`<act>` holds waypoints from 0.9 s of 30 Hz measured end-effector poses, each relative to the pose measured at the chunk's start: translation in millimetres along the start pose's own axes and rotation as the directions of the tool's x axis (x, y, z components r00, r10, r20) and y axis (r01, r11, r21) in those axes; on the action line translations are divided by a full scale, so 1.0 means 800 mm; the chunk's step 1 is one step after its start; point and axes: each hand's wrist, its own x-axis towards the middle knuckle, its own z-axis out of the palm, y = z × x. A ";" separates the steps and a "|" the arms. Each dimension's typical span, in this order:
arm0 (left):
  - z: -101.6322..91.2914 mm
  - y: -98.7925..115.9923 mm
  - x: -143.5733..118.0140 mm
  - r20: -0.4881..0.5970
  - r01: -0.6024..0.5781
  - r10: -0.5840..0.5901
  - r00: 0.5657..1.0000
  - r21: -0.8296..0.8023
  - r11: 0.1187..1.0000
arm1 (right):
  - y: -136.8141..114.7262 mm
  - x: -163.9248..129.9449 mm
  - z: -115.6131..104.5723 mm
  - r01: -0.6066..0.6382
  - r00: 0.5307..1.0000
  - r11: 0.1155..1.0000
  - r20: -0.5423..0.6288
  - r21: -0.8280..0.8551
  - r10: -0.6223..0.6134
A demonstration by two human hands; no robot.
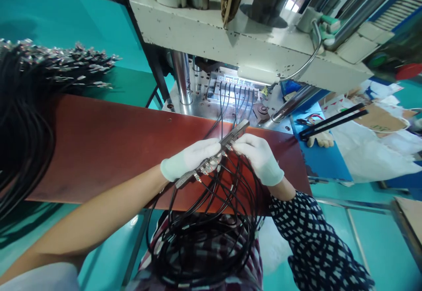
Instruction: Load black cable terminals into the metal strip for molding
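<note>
My left hand (194,155), in a white glove, grips a long metal bar (242,126) that is tilted up to the right over the bench. A row of small metal cable connectors (206,166) sits along the bar's near side. My right hand (259,154), also gloved, has its fingers pinched on a connector near the bar's upper right end; the fingertips partly hide it. Black cables (201,256) run from the connectors and hang in loops over the bench edge onto my lap.
Ahead stands a press with a pale upper plate (211,31) and steel posts (181,78). Cables lead into a lit metal fixture (231,89) on its bed. A large cable bundle (23,119) lies left on the brown bench (108,146). Right are black rods (332,121) and a glove (321,139).
</note>
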 end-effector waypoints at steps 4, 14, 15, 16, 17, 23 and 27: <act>0.002 0.005 -0.002 -0.010 -0.022 0.022 1.000 0.045 0.999 | 0.000 -0.001 0.003 -0.012 1.000 1.000 -0.024 -0.015 0.011; 0.006 0.016 -0.010 -0.102 -0.002 0.044 0.994 0.376 0.927 | 0.021 -0.001 0.012 0.071 0.988 0.977 -0.119 -0.200 -0.096; 0.005 0.015 -0.010 -0.106 0.004 0.036 0.994 0.357 0.934 | 0.023 -0.003 0.011 0.099 0.984 0.962 -0.122 -0.255 -0.134; 0.005 0.014 -0.010 -0.108 0.008 0.031 0.994 0.340 0.940 | 0.024 -0.006 0.009 0.122 0.979 0.942 -0.120 -0.314 -0.167; 0.005 0.014 -0.010 -0.107 0.007 0.030 0.994 0.332 0.943 | 0.025 -0.009 0.007 0.136 0.974 0.919 -0.119 -0.370 -0.192; 0.005 0.014 -0.008 -0.092 -0.027 0.067 0.994 0.376 0.926 | 0.018 -0.015 0.006 0.137 0.947 0.794 -0.157 -0.593 -0.280; 0.005 0.014 -0.009 -0.084 -0.019 0.056 0.995 0.384 0.923 | 0.021 -0.010 0.011 0.251 0.856 0.644 -0.146 -0.722 -0.497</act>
